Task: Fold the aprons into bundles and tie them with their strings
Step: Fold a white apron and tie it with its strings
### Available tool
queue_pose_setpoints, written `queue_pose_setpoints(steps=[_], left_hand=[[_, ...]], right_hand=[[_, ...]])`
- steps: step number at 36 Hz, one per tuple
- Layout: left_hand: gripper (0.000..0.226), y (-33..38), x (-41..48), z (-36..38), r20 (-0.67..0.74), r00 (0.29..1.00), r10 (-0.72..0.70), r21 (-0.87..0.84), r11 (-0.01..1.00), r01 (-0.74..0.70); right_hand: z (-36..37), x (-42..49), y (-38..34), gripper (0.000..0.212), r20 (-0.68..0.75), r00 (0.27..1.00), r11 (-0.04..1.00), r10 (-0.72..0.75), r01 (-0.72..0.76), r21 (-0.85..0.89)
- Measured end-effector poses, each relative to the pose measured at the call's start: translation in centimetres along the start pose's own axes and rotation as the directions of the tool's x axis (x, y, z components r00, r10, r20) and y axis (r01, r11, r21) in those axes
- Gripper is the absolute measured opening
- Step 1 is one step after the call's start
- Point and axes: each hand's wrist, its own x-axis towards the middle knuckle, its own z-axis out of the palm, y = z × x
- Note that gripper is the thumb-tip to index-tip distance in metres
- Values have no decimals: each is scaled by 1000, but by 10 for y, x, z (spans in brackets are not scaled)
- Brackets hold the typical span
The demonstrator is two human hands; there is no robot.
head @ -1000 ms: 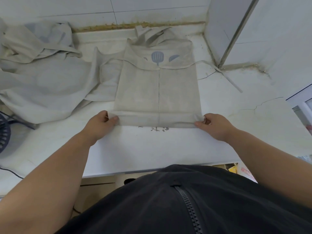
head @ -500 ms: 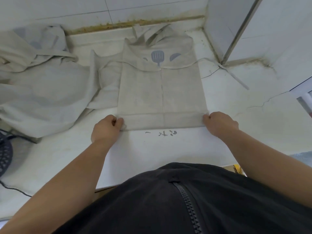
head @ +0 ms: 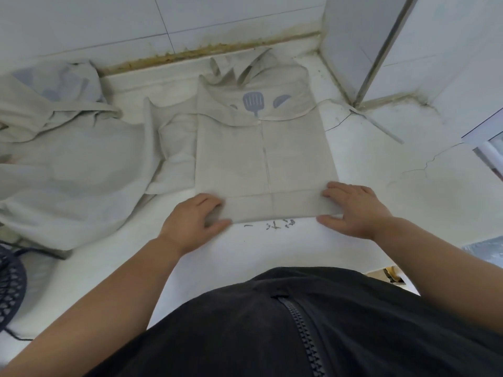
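Observation:
A beige apron [head: 261, 159] with a grey-blue spatula print lies folded into a long strip on the white counter [head: 272, 248]. Its near end is turned over into a narrow band. My left hand [head: 194, 221] grips the band's left corner, thumb along the near edge and fingers on top. My right hand [head: 353, 210] holds the band's right corner the same way. One apron string [head: 381, 126] trails off to the right across the counter. The neck strap sticks up at the far end.
A heap of more beige aprons [head: 68, 164] covers the counter's left side. A tiled wall runs along the back and a white panel [head: 381, 50] stands at the right. A dark mesh object [head: 11, 284] sits at the left edge. The counter shows cracks at the right.
Both hands have rolled the apron's near end one turn away from me and shifted from pinching the corners to holding the folded band. Small dark marks on the counter are now uncovered.

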Motion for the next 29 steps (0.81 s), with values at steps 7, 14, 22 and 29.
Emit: queue_pose_setpoints(steps=[7,14,22,29], left_hand=[[80,-8,6,-8,91,989,-117,-103,987,126],[4,-16,26,-24,178,939,-295,-516,784,345],[22,-24,46,-19,109,872,-477,-600,668,440],[19,-16,50,-8,-147,822,-551,-376,799,468]], right_hand=[[0,4,-1,42,-86,996,1000,8,-11,-24],[-9,14,1,40,-87,957,844,276,-198,498],[-25,36,13,23,-14,952,755,304,-232,614],[-21,60,3,56,42,877,735,478,-426,528]])
